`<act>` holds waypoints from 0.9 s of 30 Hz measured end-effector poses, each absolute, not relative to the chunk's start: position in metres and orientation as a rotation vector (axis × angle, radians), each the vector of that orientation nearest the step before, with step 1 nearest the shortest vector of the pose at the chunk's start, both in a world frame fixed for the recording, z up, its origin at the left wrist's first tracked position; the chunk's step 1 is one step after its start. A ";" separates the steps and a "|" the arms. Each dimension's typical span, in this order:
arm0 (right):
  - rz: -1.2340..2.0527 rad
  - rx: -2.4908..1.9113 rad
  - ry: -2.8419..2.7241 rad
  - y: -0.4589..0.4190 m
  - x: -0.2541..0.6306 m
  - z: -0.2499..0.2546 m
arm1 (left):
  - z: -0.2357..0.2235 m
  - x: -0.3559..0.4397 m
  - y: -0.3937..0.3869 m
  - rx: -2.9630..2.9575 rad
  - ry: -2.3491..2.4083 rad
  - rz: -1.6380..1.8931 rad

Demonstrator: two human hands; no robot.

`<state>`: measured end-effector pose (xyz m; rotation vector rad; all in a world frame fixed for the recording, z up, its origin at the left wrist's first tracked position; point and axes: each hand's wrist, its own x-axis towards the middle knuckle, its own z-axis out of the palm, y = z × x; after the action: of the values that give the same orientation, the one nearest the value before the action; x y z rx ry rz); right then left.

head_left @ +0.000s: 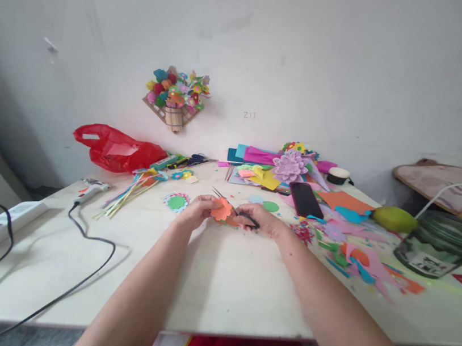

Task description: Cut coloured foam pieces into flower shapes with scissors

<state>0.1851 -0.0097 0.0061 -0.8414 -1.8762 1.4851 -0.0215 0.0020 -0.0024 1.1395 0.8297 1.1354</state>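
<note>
Between the fingers of my left hand (197,212) is an orange paper flower (221,210) with a scalloped edge. My right hand (265,221) grips black-handled scissors (253,222), whose blades reach left behind the flower. Whether the blades touch the paper I cannot tell. Small orange scraps lie on the table below the hands. Left of my left hand rests a green paper disc on a scalloped, speckled ring (176,202). Just beyond my right hand is a plain green paper disc (271,206), with a pale blue disc (255,199) beside it.
A red plastic bag (118,148), paper strips (131,196) and a corded glue gun (93,191) lie left, near a white power strip (4,221). Right are a phone (305,200), colourful paper scraps (367,261), a yellow-green fruit (394,219) and a glass jar (435,247). A flower basket (176,99) hangs on the wall.
</note>
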 end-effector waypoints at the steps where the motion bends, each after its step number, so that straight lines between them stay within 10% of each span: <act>1: 1.470 -0.853 -1.876 -0.010 0.185 0.006 | -0.002 -0.021 0.002 1.126 0.834 1.141; 27: 1.433 -0.865 -1.888 -0.007 0.182 0.003 | -0.001 -0.018 -0.001 1.088 0.849 1.132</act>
<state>0.1820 -0.0075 0.0027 -0.8650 -1.8880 1.4330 -0.0181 -0.0013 -0.0005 1.0877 0.8489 1.1323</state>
